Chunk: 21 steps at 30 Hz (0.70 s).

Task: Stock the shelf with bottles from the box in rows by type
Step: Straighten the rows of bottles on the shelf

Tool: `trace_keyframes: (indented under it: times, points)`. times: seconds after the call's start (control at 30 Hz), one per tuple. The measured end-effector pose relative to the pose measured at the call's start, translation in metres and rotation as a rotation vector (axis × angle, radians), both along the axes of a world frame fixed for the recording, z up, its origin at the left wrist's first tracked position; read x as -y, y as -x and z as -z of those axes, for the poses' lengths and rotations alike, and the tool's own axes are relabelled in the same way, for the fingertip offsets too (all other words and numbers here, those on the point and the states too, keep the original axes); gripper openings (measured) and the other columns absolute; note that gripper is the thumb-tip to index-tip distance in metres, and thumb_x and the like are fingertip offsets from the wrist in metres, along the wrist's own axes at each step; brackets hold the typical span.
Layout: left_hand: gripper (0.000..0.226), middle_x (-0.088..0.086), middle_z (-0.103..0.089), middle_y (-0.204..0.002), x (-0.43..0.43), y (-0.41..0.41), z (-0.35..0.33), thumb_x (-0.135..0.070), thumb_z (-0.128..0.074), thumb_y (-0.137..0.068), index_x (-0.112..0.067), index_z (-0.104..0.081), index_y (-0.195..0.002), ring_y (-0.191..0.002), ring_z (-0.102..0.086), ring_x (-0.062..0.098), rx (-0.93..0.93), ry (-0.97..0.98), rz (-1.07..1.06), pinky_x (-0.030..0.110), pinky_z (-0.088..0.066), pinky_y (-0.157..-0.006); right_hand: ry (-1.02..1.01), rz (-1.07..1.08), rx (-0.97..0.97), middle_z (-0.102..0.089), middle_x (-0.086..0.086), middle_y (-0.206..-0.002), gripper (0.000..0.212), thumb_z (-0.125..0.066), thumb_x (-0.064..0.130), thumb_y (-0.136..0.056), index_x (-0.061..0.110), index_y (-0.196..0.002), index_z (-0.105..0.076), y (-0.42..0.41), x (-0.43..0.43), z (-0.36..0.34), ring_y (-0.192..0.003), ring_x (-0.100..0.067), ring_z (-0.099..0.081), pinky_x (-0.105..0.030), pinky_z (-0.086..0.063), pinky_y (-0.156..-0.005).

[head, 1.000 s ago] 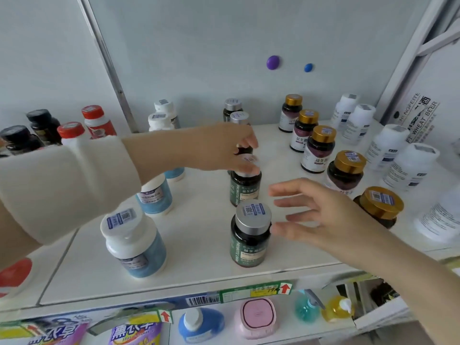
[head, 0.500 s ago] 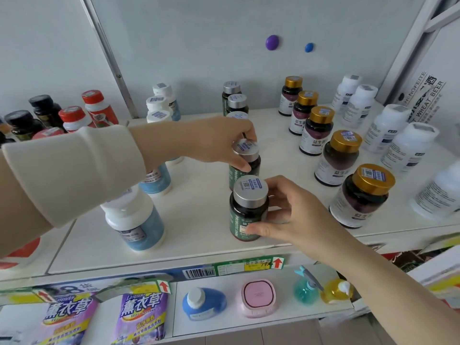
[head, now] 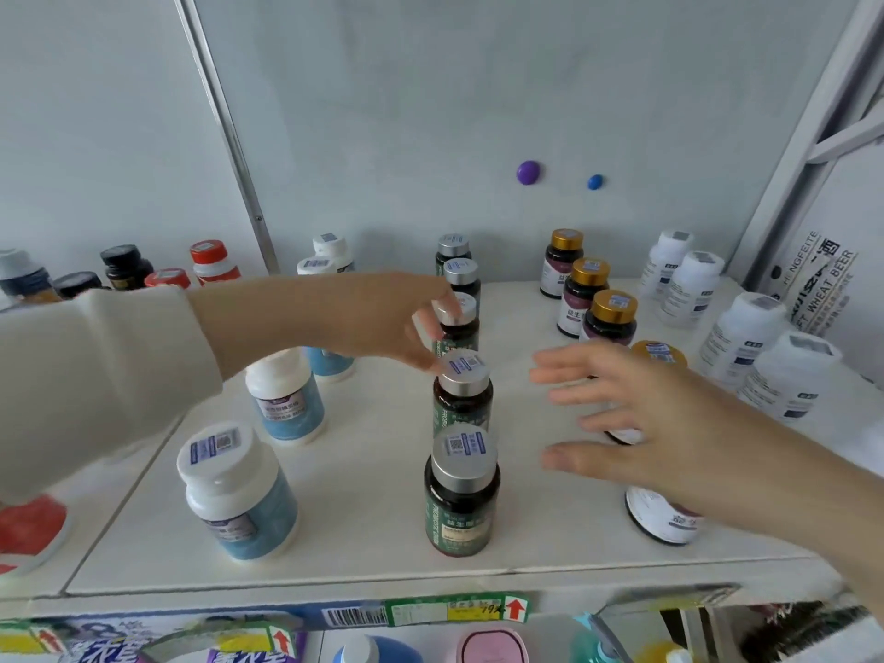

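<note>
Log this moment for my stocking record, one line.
left hand: fingertips on silver-capped dark green bottle | right hand: open, empty | white shelf: rows formed

Head cam, close, down on shelf (head: 363, 533).

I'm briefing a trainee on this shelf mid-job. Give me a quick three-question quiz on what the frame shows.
1. True or false: the right hand grips a silver-cap bottle.
2. Which cap colour is in the row right of the silver-cap row? A red, B gold, C black.
3. Fill in: the left hand has its fingertips at the caps of the ______-cap row.

Key: 1 false, it is open, spread in front of the gold-cap bottles. 2 B. 3 silver.
</note>
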State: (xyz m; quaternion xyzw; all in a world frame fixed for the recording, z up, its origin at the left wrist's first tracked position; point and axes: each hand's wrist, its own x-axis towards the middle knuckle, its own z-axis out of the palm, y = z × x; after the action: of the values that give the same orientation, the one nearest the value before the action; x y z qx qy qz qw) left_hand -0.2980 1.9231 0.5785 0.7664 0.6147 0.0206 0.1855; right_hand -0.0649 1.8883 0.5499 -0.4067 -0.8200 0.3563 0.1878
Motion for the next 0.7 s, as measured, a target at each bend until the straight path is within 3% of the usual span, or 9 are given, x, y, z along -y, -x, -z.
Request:
trace_keyframes:
  times: [0.07, 0.2, 0.3, 0.4, 0.53, 0.7]
  points:
    - [0.049, -0.012, -0.061, -0.115, -0.006, 0.008, -0.011, -0.034, -0.068, -0.082, -0.03, -0.047, -0.126, -0.101, -0.062, 0.008, -0.106, -0.028, 0.005, 0.028, -0.049, -0.091, -0.073, 0.008, 0.072, -0.051, 0.03, -0.119, 0.072, -0.063, 0.06, -0.045, 0.046, -0.113, -0.044, -0.002, -0.021, -0.021, -0.111, 0.009, -0.051, -0.019, -0.045, -0.095]
    - [0.049, -0.003, -0.06, -0.12, -0.043, 0.02, -0.024, -0.032, -0.065, -0.085, -0.022, -0.046, -0.128, -0.101, -0.057, 0.013, -0.348, -0.141, 0.011, 0.027, -0.043, -0.088, -0.225, 0.038, 0.273, -0.053, 0.012, -0.13, 0.066, -0.073, 0.04, -0.071, 0.029, -0.13, -0.045, 0.015, -0.077, -0.044, -0.117, -0.007, -0.051, -0.032, -0.043, -0.103]
    - [0.052, 0.0, -0.058, -0.123, -0.082, 0.024, -0.023, -0.034, -0.063, -0.086, -0.019, -0.042, -0.131, -0.093, -0.048, 0.011, -0.432, -0.206, 0.044, 0.027, -0.041, -0.084, -0.314, 0.003, 0.434, -0.051, 0.004, -0.134, 0.067, -0.07, 0.039, -0.077, 0.021, -0.135, -0.041, 0.04, -0.112, -0.043, -0.122, -0.013, -0.049, -0.028, -0.04, -0.102]
    - [0.054, 0.003, -0.056, -0.125, -0.122, 0.023, -0.012, -0.034, -0.065, -0.085, -0.016, -0.041, -0.131, -0.092, -0.048, 0.013, -0.37, -0.229, 0.065, 0.026, -0.041, -0.084, -0.226, -0.039, 0.499, -0.047, 0.005, -0.138, 0.071, -0.068, 0.042, -0.078, 0.021, -0.138, -0.036, 0.061, -0.136, -0.03, -0.122, -0.012, -0.049, -0.022, -0.039, -0.094]
    - [0.056, 0.003, -0.056, -0.125, -0.152, 0.024, 0.008, -0.037, -0.066, -0.083, -0.016, -0.043, -0.13, -0.104, -0.057, 0.02, -0.212, -0.171, 0.081, 0.037, -0.046, -0.094, -0.107, -0.036, 0.451, -0.048, 0.008, -0.137, 0.075, -0.07, 0.045, -0.076, 0.024, -0.139, -0.035, 0.075, -0.152, -0.006, -0.118, -0.01, -0.052, -0.022, -0.043, -0.091]
    - [0.058, -0.003, -0.055, -0.123, -0.167, 0.03, 0.023, -0.04, -0.067, -0.082, -0.022, -0.042, -0.131, -0.098, -0.056, 0.016, -0.116, -0.085, 0.106, 0.026, -0.043, -0.085, -0.038, -0.034, 0.336, -0.053, 0.017, -0.119, 0.07, -0.076, 0.044, -0.069, 0.029, -0.13, -0.043, 0.082, -0.154, 0.012, -0.102, -0.003, -0.057, -0.015, -0.045, -0.081]
